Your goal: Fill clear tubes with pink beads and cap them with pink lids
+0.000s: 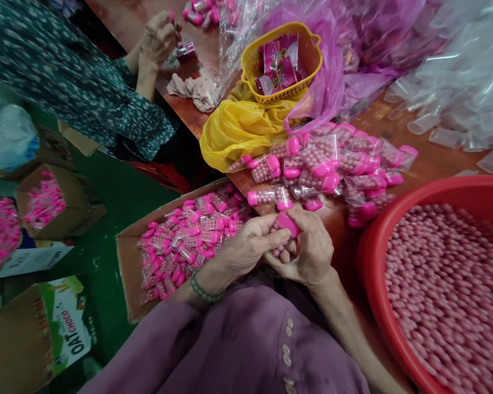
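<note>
Close in front of my body, both hands grip one clear plastic tube of pink candy balls with a bright pink cap (288, 224). My left hand (250, 241) wraps the tube from the left, its thumb lying across it just under the cap. From the other side my right hand (314, 246) closes round it, fingers at the cap. Part of the tube is hidden by my fingers. Just beyond my hands, a pile of filled, pink-capped tubes (320, 156) lies on the table. Below my left forearm stands a cardboard box (129, 273) full of similar tubes.
A red tub (372, 262) of loose pink balls stands at right. Empty clear tubes (447, 137) lie behind it. A yellow basket (246, 65) holds purple packets beside a yellow bag (238, 131). At upper left are another person's hands (160, 41). Boxes (72, 202) stand on the floor.
</note>
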A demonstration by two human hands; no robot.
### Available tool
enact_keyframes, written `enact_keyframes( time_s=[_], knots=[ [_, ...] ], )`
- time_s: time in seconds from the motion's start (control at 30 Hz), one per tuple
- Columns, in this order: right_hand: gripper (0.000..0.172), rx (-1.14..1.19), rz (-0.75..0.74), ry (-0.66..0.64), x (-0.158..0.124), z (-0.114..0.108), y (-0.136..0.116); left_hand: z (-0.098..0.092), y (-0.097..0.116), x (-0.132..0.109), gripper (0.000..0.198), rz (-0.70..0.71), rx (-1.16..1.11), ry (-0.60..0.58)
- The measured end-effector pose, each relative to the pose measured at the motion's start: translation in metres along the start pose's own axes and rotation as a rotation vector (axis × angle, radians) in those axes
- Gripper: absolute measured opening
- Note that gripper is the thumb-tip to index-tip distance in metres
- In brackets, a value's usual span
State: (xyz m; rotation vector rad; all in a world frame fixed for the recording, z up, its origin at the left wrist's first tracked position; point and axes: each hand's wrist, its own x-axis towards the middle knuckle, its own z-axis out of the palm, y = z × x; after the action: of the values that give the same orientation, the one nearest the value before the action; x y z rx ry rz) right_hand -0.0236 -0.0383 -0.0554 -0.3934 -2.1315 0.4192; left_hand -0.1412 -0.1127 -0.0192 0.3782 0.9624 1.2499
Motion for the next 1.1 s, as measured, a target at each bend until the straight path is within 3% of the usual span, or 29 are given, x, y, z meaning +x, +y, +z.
enact_keyframes(
  time_s=[0.3, 0.47, 0.53, 0.63, 0.77, 0.97, 1.1],
  knots=[
    [0.066, 0.041, 0.023, -0.013, -0.009, 0.002, 0.003, -0.007, -0.007, 0.003, 0.035, -0.049, -0.021, -0.03],
    [0.071, 0.04, 0.033, -0.108, -0.019, 0.003, 0.006, -0.023, -0.013, 0.014, 0.055, -0.17, 0.012, -0.074],
    [0.075, 0.007, 0.026, -0.18, -0.024, 0.004, 0.006, -0.025, -0.016, 0.019, 0.064, -0.223, 0.005, -0.034],
    [0.079, 0.005, 0.034, -0.257, -0.033, 0.006, 0.007, -0.022, -0.021, 0.024, 0.062, -0.233, -0.062, 0.08],
    [0.071, 0.112, 0.044, -0.186, -0.039, 0.007, 0.01, -0.019, -0.029, 0.027, 0.057, -0.241, -0.215, 0.179],
    [0.059, 0.176, -0.058, -0.233, -0.025, -0.009, 0.008, -0.022, -0.044, 0.024, 0.059, -0.332, -0.341, 0.002],
    [0.041, 0.167, -0.166, -0.209, -0.01, -0.03, -0.004, -0.012, -0.044, 0.003, 0.068, -0.298, -0.143, -0.11]
  ],
)
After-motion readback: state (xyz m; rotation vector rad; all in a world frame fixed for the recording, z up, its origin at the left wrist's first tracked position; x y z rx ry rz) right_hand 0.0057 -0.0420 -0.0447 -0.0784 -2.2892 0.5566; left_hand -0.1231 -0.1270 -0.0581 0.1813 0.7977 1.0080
